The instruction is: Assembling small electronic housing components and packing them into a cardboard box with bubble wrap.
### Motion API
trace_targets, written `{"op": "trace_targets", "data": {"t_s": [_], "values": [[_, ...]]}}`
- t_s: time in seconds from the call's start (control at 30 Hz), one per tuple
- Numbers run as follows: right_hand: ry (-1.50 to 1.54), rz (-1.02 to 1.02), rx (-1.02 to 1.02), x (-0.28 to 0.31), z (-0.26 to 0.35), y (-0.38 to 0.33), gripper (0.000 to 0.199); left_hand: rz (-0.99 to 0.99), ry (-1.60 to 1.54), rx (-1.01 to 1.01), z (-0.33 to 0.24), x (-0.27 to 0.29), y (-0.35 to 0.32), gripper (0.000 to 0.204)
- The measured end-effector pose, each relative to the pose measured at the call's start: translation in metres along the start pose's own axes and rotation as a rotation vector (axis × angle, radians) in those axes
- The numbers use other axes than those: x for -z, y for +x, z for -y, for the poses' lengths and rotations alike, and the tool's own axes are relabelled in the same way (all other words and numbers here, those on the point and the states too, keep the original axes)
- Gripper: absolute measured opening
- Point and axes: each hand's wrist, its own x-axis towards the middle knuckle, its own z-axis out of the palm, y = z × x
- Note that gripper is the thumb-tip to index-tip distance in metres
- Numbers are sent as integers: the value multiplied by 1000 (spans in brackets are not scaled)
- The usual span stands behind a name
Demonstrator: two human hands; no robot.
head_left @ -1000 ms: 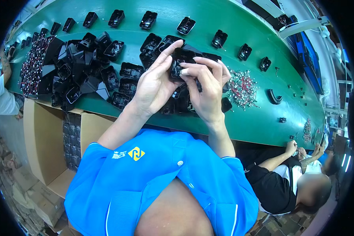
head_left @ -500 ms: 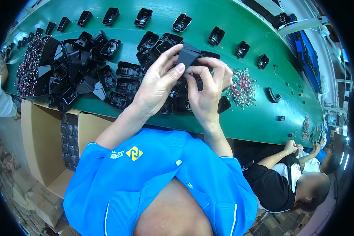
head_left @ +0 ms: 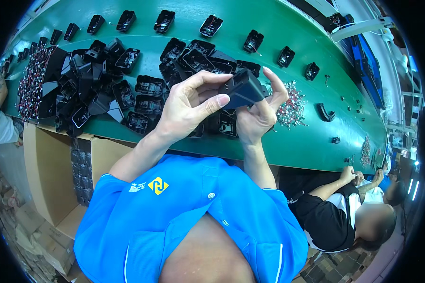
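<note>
A black plastic housing (head_left: 244,90), boxy with a tapering body, is up in front of me above the green table. My left hand (head_left: 186,104) pinches its left end between thumb and fingers. At its right side, my right hand (head_left: 260,115) supports it, the index finger raised and the other fingers curled, partly hidden behind the housing. Beneath and beyond my hands lie several open black housings (head_left: 198,60) with parts inside. Another open housing (head_left: 227,124) lies just under my right wrist side.
A heap of black housings (head_left: 92,70) covers the table's left part, beside a pile of small wired parts (head_left: 33,80). Another wired pile (head_left: 292,106) lies right of my hands. Spaced housings (head_left: 211,26) line the far side. A cardboard box (head_left: 47,174) stands front left; a co-worker (head_left: 330,212) sits right.
The housing has been turned and brought lower and to the right. My right hand's fingers went from a pinch at its edge to around its right side. The table scene shifts slightly left.
</note>
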Motion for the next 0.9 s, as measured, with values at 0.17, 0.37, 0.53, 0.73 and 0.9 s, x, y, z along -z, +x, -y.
{"op": "trace_targets", "data": {"t_s": [0.17,0.37,0.53,0.73,0.9], "values": [[51,54,27,3,-1,-2,29,-1,143,-153,4,-3,0,40],[206,-38,-150,-7,-3,-1,33,-29,260,-195,4,-8,6,43],[-197,107,137,5,3,9,20,-129,137,-72,-2,-9,2,45],[-258,-71,353,46,2,53,15,-262,-102,-164,-6,22,19,45],[-179,-576,906,85,6,196,15,-330,-167,-207,-9,30,12,47]]}}
